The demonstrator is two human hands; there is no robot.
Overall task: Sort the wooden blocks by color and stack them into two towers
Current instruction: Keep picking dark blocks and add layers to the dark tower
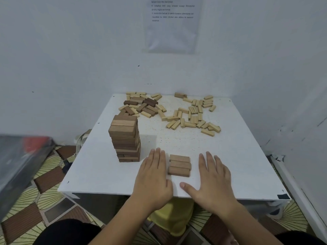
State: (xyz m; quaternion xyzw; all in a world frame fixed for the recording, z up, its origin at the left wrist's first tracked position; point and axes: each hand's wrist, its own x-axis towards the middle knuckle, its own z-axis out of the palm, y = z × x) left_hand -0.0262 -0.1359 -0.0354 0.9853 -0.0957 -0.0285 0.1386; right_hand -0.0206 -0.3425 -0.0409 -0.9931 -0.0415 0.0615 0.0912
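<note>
White table (230,165): dark tower (125,138) stands centre-left; flat, empty left hand (154,175) and right hand (212,179) flank three blocks (179,165); pale blocks (192,114) lie unstacked.

Matt brown wooden tower (126,138) and pale wooden blocks (192,115) on a matt white, speckled table (99,170); paper sheet (171,23) behind.

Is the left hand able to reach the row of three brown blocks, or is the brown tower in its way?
Probably yes. The left hand lies open on the table just beside the three brown blocks, nothing between them. The brown tower stands farther left, off that path.
</note>
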